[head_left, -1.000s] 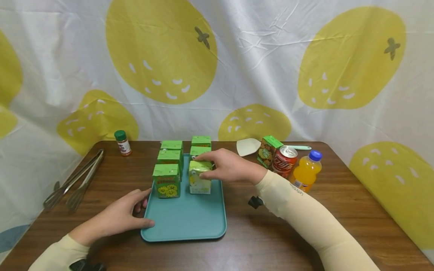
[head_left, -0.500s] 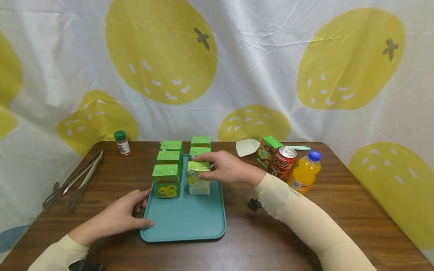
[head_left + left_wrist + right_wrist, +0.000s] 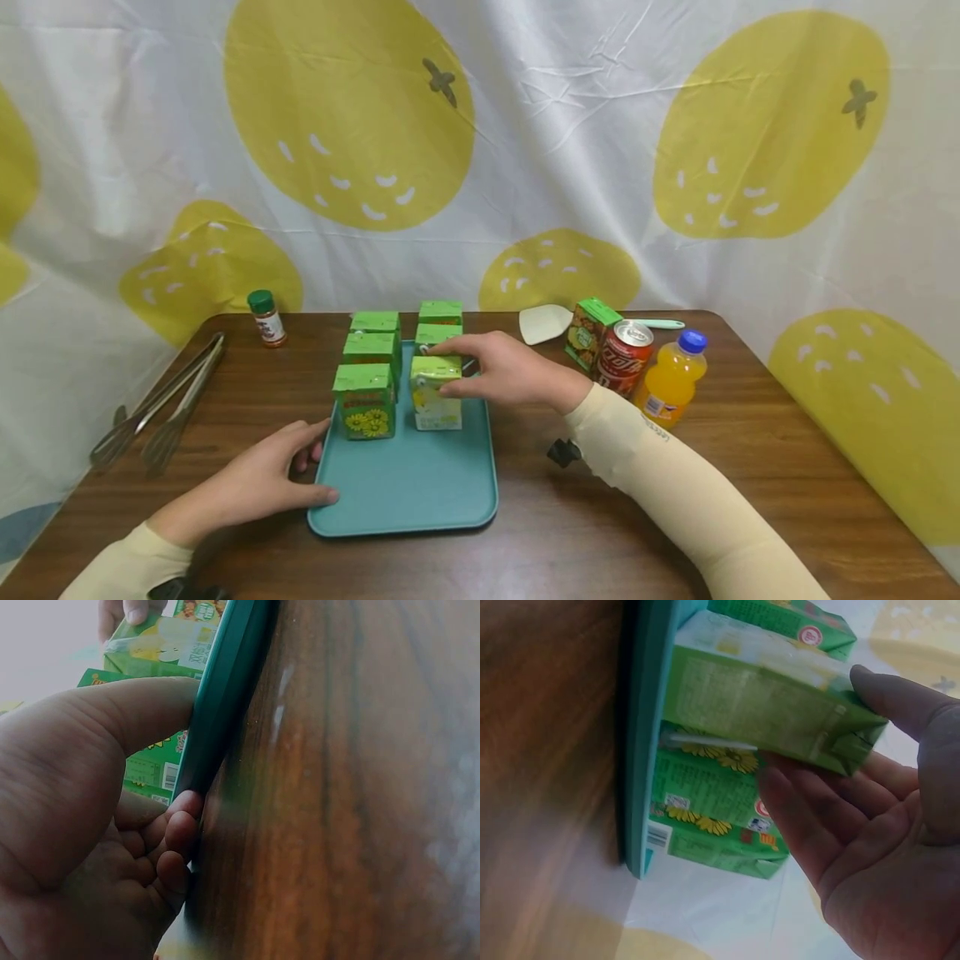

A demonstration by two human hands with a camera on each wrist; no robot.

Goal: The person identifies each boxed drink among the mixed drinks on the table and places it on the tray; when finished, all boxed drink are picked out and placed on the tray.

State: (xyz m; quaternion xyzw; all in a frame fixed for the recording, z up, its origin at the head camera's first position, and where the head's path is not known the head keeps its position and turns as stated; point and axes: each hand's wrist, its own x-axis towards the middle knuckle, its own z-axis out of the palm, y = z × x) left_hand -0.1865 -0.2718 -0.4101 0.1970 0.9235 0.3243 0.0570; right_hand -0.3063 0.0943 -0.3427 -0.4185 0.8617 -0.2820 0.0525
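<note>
A light green and white drink carton (image 3: 437,408) stands upright at the front of the right row on the teal tray (image 3: 405,496). My right hand (image 3: 510,371) pinches its upper part, thumb on the near face and fingers behind, as the right wrist view shows with the carton (image 3: 757,705). Dark green drink cartons with yellow flowers, such as the front one (image 3: 365,404), form the left row. More green cartons (image 3: 438,333) stand behind the held one, partly hidden. My left hand (image 3: 258,475) grips the tray's left edge, thumb over the rim and fingers against its outer side (image 3: 199,750).
To the right stand a green carton (image 3: 590,333), a red soda can (image 3: 624,358) and an orange drink bottle (image 3: 670,379). A white spatula (image 3: 545,323) lies behind them. At left are metal tongs (image 3: 161,400) and a spice jar (image 3: 267,319) with a green lid.
The head view has shifted a little, so everything sits slightly further left. Both hands keep their hold, and the light green carton stays at nearly the same spot on the tray.
</note>
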